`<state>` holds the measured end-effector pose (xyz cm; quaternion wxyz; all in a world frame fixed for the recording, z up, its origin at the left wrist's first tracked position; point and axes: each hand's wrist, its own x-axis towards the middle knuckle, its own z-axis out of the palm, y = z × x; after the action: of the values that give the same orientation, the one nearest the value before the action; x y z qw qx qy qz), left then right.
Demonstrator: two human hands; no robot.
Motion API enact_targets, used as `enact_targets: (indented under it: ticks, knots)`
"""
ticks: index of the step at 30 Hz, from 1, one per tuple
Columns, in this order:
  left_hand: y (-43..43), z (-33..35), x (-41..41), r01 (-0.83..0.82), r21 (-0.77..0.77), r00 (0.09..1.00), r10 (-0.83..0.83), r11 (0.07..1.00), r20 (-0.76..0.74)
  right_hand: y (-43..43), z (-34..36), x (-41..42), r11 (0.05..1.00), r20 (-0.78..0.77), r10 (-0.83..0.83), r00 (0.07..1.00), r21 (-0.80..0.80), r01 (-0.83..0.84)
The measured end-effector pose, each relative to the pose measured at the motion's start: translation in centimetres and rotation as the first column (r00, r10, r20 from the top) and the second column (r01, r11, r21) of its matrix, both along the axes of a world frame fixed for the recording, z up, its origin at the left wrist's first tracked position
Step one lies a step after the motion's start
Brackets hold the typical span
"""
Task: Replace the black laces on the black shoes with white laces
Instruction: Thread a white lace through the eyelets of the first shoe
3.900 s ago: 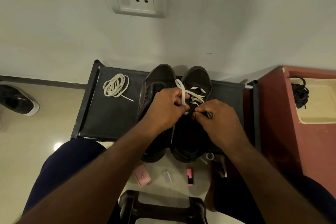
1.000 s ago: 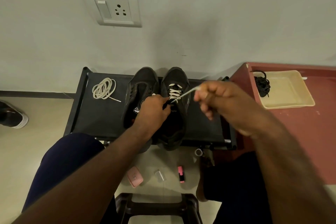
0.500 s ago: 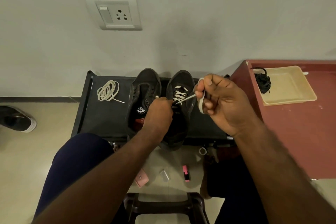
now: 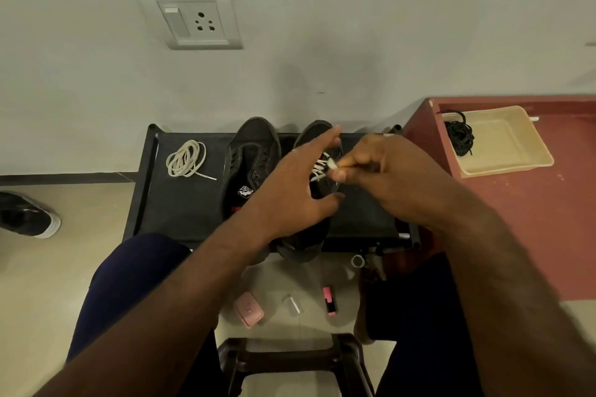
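Two black shoes stand side by side on a black low rack point(image 4: 180, 203). The left shoe point(image 4: 250, 164) has no lace in it. The right shoe point(image 4: 311, 138) carries a white lace point(image 4: 321, 166) threaded through its eyelets. My right hand point(image 4: 383, 177) pinches the end of that white lace just above the shoe. My left hand point(image 4: 296, 190) hovers over the right shoe with its fingers spread and straight, holding nothing. A second white lace point(image 4: 185, 159) lies coiled on the rack to the left. A bundle of black laces point(image 4: 459, 137) rests in a beige tray point(image 4: 512, 151).
The tray sits on a red-brown surface point(image 4: 532, 219) at the right. On the floor lie a pink case point(image 4: 248, 309), a small clear piece point(image 4: 292, 304) and a pink marker point(image 4: 329, 300). Another shoe point(image 4: 27, 216) lies at the far left. A dark stool point(image 4: 290, 361) stands below me.
My left hand has let go of the shoe and opened its fingers. My right hand has moved down and left, closer to the eyelets, still pinching the white lace.
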<state>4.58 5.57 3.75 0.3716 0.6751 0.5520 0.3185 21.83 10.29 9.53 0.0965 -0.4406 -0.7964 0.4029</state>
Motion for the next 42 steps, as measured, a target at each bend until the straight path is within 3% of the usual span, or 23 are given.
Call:
enact_targets:
  ticks: [2, 3, 7, 10, 12, 15, 17, 19, 22, 25, 27, 30, 34, 36, 38, 40, 42]
  knots:
    - [-0.3, 1.6, 0.4, 0.031, -0.096, 0.963, -0.004, 0.995, 0.269, -0.5, 0.2, -1.2, 0.989, -0.195, -0.100, 0.976, -0.127, 0.076]
    - [-0.3, 2.0, 0.4, -0.017, -0.133, 0.949, 0.058, 0.991, 0.310, -0.5, -0.1, -1.6, 0.974, -0.276, -0.197, 0.941, -0.167, 0.155]
    - [-0.6, 2.1, -2.3, -0.344, -0.182, 0.929, 0.362, 0.921, 0.075, 0.2, -1.4, -1.7, 0.857, -0.413, -0.515, 0.751, -0.234, 0.459]
    - [-1.3, 2.1, -3.8, -0.376, -0.101, 0.915, 0.352, 0.921, -0.198, -0.4, -2.3, -1.8, 0.770, -0.436, -0.637, 0.635, -0.388, 0.506]
    - [-1.5, 2.1, -2.9, -0.280, 0.031, 0.929, 0.279, 0.959, -0.245, -1.2, -2.7, -2.6, 0.765, -0.418, -0.642, 0.643, -0.407, 0.499]
    - [-1.6, 2.3, -0.6, -0.200, -0.001, 0.980, 0.200, 0.980, 0.003, -1.9, -3.0, -4.0, 0.781, -0.406, -0.622, 0.669, -0.389, 0.489]
    - [-1.6, 2.1, 0.1, -0.254, -0.063, 0.946, 0.261, 0.965, 0.193, -2.3, -3.1, -4.3, 0.768, -0.411, -0.632, 0.657, -0.447, 0.459]
    - [-1.8, 1.5, 0.0, -0.344, -0.141, 0.884, 0.371, 0.928, 0.283, -2.8, -3.3, -3.7, 0.785, -0.394, -0.601, 0.695, -0.454, 0.421]
    - [-2.4, 0.2, -0.6, -0.422, -0.133, 0.889, 0.438, 0.897, 0.129, -3.5, -5.0, -2.2, 0.820, -0.275, -0.553, 0.787, -0.345, 0.456]
    - [-2.5, -2.3, -0.6, -0.486, -0.097, 0.874, 0.481, 0.869, -0.064, -3.0, -8.6, -1.3, 0.860, 0.000, -0.496, 0.868, -0.140, 0.491]
    - [-2.3, -3.7, -0.3, -0.517, -0.077, 0.851, 0.503, 0.852, -0.150, -2.3, -10.8, -1.6, 0.898, 0.131, -0.411, 0.902, -0.112, 0.426]
    - [-1.6, -5.1, 0.1, -0.481, -0.004, 0.858, 0.469, 0.877, -0.210, -1.6, -12.2, -2.9, 0.930, 0.161, -0.352, 0.922, -0.049, 0.364]
    - [-1.2, -5.9, 0.8, -0.419, 0.032, 0.871, 0.411, 0.908, -0.268, -1.6, -12.7, -3.7, 0.915, 0.119, -0.403, 0.907, 0.044, 0.401]
    - [-1.1, -6.1, 1.4, -0.412, 0.040, 0.863, 0.404, 0.910, -0.303, -1.4, -12.9, -3.2, 0.874, 0.053, -0.480, 0.876, -0.058, 0.483]
    - [-1.1, -6.1, 1.9, -0.410, 0.058, 0.850, 0.404, 0.910, -0.338, -1.0, -12.6, -2.6, 0.787, -0.041, -0.582, 0.812, -0.280, 0.550]
    - [-1.0, -6.4, 2.2, -0.424, 0.077, 0.841, 0.424, 0.903, -0.335, -0.8, -12.0, -2.1, 0.687, -0.102, -0.652, 0.752, -0.498, 0.529]
    - [-1.0, -6.6, 2.5, -0.453, 0.070, 0.834, 0.451, 0.889, -0.318, -1.0, -11.6, -1.8, 0.645, -0.124, -0.675, 0.727, -0.577, 0.501]
